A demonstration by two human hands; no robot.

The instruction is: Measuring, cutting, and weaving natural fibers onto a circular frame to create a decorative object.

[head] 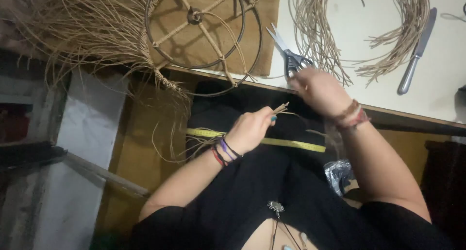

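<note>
Head view: my left hand (250, 130) is closed around a small bundle of cane strands (280, 109) over my lap, ends pointing toward the white surface (437, 85). My right hand (318, 89) is at the surface edge on the scissors (290, 55); whether it grips them I cannot tell. A yellow tape measure (291, 143) crosses my lap. It looks like trimming; the cut needs ends aligned.
</note>
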